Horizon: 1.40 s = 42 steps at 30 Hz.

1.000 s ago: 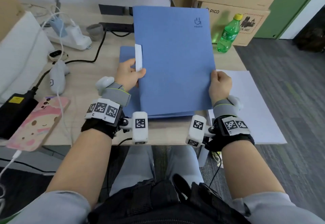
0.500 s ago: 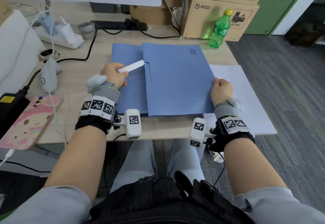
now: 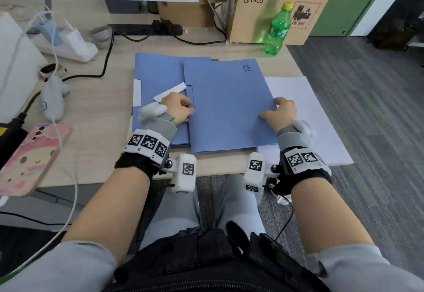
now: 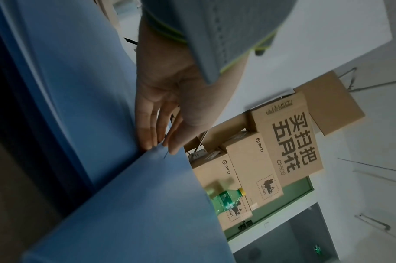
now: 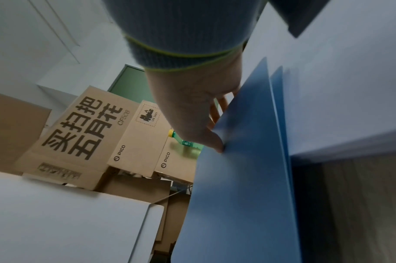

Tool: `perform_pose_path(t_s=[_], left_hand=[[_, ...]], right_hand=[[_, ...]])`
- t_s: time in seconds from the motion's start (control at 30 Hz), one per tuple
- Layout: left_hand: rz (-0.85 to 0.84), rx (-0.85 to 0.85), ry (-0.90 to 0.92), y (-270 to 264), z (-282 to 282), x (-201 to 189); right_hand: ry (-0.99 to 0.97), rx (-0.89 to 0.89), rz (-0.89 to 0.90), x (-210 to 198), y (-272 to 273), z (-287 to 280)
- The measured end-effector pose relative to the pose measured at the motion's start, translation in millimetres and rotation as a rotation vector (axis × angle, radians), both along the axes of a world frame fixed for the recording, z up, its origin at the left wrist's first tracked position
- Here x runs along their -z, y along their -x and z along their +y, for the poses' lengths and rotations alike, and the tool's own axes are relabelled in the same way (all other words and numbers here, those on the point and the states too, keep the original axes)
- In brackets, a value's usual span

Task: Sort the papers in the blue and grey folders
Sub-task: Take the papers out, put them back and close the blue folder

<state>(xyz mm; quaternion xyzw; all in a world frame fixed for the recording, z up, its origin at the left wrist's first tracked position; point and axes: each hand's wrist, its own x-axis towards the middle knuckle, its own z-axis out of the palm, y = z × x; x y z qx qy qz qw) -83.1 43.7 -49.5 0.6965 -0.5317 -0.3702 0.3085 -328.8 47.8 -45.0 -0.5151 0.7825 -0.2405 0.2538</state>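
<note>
1. Top blue folder (image 3: 229, 106): lies flat on the tabletop (image 3: 98, 108), logo corner away from the person. One second ago it was held up, tilted toward the camera; it has since come down.
2. Second blue folder (image 3: 160, 73): beneath and left of the first, partly covered by it; a white tab (image 3: 137, 92) shows at its left edge.
3. Left hand (image 3: 177, 108): fingers and thumb pinch the top folder's left edge; a white strip (image 3: 171, 92) juts out beyond the knuckles, hold on it unclear.
4. Right hand (image 3: 281, 112): thumb on the cover, fingers curled under the right edge, gripping it.
5. White sheets (image 3: 305, 112): on the tabletop's right end, partly under the top folder, overhanging the edge.
6. Grey folder: not seen in any view.
7. Assessment: with the folder laid down and both edges gripped, opening the cover to take papers appears next; sorting seems barely begun.
</note>
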Motion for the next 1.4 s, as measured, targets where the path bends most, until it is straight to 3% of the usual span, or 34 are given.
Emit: perform_pose_path(t_s=[0.4, 0.53, 0.7, 0.8, 0.97, 1.07, 1.2, 1.4], left_hand=[[0.025, -0.072, -0.036, 7, 4, -1], [0.065, 0.009, -0.075, 3, 10, -10], [0.135, 0.110, -0.073, 6, 23, -33], [0.243, 0.143, -0.029, 2, 35, -48], [0.389, 0.050, 0.146, -20, 63, -80], [0.454, -0.067, 0.220, -39, 74, -97], [0.604, -0.260, 0.188, -74, 88, -109], [0.510, -0.268, 0.272, -123, 105, -91]], right_hand=[[0.246, -0.291, 0.214, -74, -39, 21], [0.369, -0.381, 0.089, -108, -61, 32], [0.537, -0.282, -0.179, -154, -89, 45], [0.529, -0.337, -0.295, -167, -114, 46], [0.374, -0.453, -0.509, -161, -149, 47], [0.317, -0.518, -0.508, -146, -170, 46], [0.234, -0.589, -0.491, -124, -201, 40], [0.149, -0.557, -0.388, -81, -231, 24]])
